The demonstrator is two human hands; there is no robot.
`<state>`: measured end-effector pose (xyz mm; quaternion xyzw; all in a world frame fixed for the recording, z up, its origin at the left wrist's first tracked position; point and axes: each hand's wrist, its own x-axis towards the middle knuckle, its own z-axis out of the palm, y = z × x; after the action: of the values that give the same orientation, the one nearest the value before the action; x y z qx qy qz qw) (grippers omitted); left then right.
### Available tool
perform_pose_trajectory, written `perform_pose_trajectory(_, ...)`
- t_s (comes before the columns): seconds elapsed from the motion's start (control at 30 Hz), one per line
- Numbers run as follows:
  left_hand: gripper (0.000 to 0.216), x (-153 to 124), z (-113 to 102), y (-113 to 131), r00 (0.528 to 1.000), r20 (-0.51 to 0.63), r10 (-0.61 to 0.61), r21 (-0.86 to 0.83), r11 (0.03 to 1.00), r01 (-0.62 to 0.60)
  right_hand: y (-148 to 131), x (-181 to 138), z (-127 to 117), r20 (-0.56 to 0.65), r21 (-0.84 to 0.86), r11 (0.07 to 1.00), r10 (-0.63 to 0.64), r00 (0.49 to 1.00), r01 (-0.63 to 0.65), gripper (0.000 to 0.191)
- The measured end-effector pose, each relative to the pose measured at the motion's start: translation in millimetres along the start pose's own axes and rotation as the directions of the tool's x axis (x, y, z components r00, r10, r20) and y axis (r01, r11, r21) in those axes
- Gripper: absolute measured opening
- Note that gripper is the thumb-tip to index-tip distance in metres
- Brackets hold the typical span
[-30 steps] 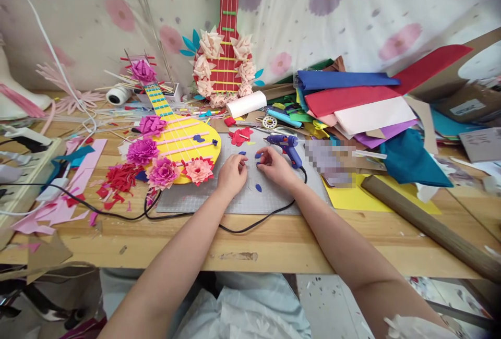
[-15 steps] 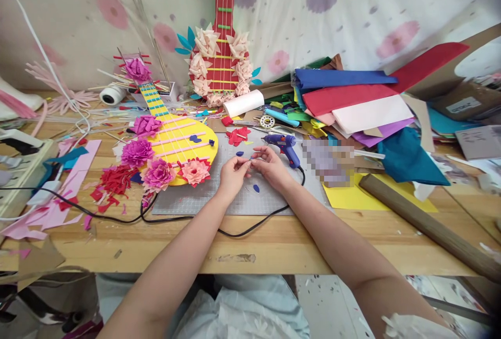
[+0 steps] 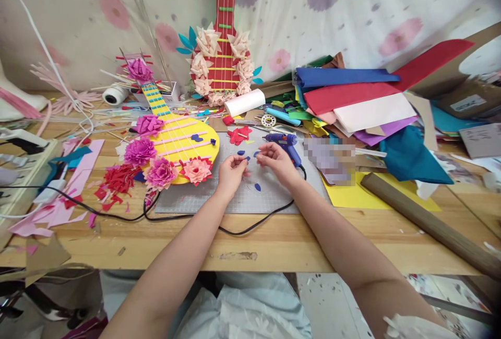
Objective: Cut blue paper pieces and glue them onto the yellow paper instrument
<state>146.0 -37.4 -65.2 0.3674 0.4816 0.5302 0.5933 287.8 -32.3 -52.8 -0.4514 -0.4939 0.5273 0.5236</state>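
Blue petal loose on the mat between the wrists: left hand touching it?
Apart. Head view shows bare grey mat between the blue petal and the left hand.

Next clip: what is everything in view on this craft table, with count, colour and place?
table: one, pale wood, under everything
cutting mat: one, grey, table centre
yellow guitar: one, yellow with pink and purple paper flowers, at the mat's left edge
red guitar: one, red with peach flowers, leaning on the back wall
glue gun: one, blue, mat's far edge
cable: one, black, along the mat's near edge
blue paper pieces: several, dark blue, on the mat near the hands
red scraps: a heap, red, left of the flowers
paper sheets: a pile, mixed colours, back right
tube: one, brown, right
left hand: over the mat, grip unclear
right hand: beside the glue gun, grip unclear
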Motion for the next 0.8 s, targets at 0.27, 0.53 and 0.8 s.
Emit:
perform_pose_trajectory(0.27, 0.012, 6.6, -9.2, 3.9, 0.998, -0.057, 0.012, -0.054, 0.998, -0.015, -48.1, -18.0, -64.3, -0.218, -0.674, 0.737, -0.122, 0.968, -0.059, 0.052)
perform_pose_trajectory(0.53, 0.013, 9.0, -12.1, 5.4, 0.998, -0.053, 0.017, -0.029, 0.999, -0.019, -25.0, -2.7, -79.8, -0.231, -0.935, 0.311, -0.169, 0.958, -0.171, 0.051)
perform_pose_trajectory(0.8, 0.010, 10.6, -8.9, 5.4, 0.996, -0.061, -0.065, 0.022, 0.998, 0.067, 5.8, 18.3, -54.8, -0.326, -0.653, 0.750, -0.152, 0.933, -0.106, 0.044)
